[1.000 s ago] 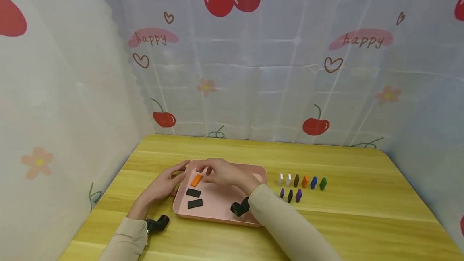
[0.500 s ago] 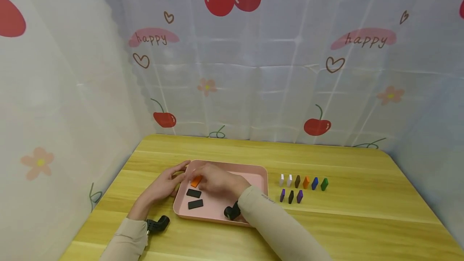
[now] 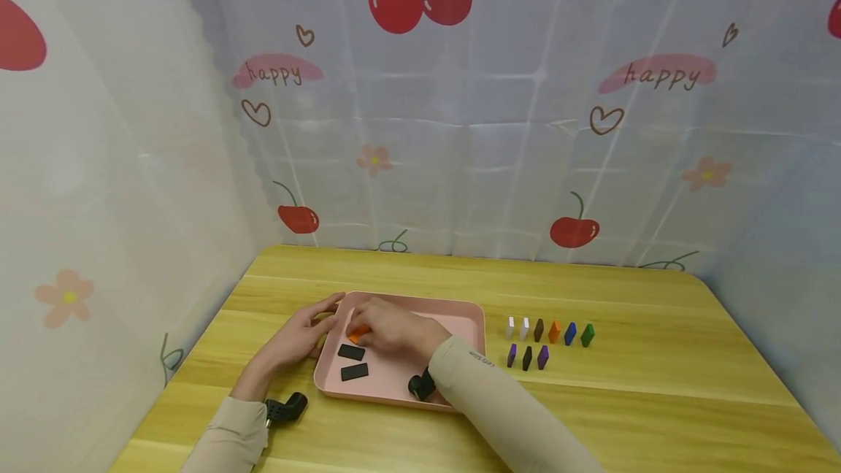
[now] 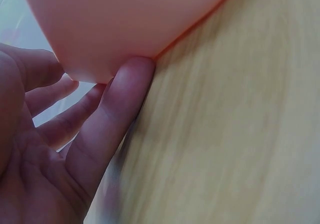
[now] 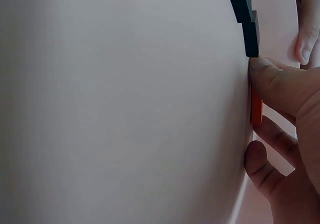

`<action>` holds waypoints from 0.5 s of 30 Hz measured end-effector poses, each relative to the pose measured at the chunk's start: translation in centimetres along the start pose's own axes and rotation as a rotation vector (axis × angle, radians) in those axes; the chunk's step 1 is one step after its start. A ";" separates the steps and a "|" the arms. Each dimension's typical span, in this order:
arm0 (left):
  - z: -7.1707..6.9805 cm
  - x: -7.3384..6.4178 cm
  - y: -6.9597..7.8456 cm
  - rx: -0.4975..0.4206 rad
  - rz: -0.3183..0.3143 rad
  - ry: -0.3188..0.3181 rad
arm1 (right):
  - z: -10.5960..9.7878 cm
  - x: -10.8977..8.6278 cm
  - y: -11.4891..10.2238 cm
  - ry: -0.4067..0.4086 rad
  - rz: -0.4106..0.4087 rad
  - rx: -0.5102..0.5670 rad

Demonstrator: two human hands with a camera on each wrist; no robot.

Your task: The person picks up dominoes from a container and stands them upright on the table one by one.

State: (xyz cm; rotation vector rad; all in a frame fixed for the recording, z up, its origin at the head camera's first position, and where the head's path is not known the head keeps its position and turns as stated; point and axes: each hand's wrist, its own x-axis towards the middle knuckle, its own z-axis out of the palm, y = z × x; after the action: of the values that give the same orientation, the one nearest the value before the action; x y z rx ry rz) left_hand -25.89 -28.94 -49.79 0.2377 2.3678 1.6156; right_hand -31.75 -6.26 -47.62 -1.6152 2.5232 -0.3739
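Note:
My right hand reaches into the left part of the pink tray. Its fingers pinch an orange domino, which lies on the tray's floor; in the right wrist view the thumb is at one end of the orange domino and a finger is near the other end. Two black dominoes lie flat just nearer to me. Along the tray's outer left side rests my left hand. The left wrist view shows its thumb and fingertips touching the tray wall near a corner.
On the wooden table, right of the tray, several dominoes stand upright in two rows: white, brown, orange, a blue domino and a green domino behind, purple and a black domino in front. A printed curtain surrounds the table.
My right hand has come down onto the orange domino from just above and beside it and now pinches it. The left hand has stayed at the tray's side.

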 end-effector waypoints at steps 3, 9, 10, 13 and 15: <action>0.0 0.0 0.0 0.010 0.001 0.006 | 0.2 0.1 0.1 0.002 0.011 0.002; 0.0 -0.1 0.0 0.005 -0.005 0.002 | 0.5 0.1 0.4 0.003 0.041 0.060; 0.0 -0.1 0.0 0.005 -0.005 0.002 | 0.5 0.1 0.4 0.005 0.048 0.079; 0.0 -0.1 0.0 0.006 -0.006 0.002 | 0.4 -0.2 0.5 0.020 0.065 0.132; 0.0 -0.1 0.1 0.009 -0.008 0.007 | 0.2 -0.5 0.6 0.034 0.076 0.176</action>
State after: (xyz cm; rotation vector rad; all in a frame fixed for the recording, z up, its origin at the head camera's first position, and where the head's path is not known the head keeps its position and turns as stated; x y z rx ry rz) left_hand -25.81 -28.95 -49.70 0.2249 2.3783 1.6051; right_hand -32.03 -5.63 -48.00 -1.4572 2.4870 -0.6007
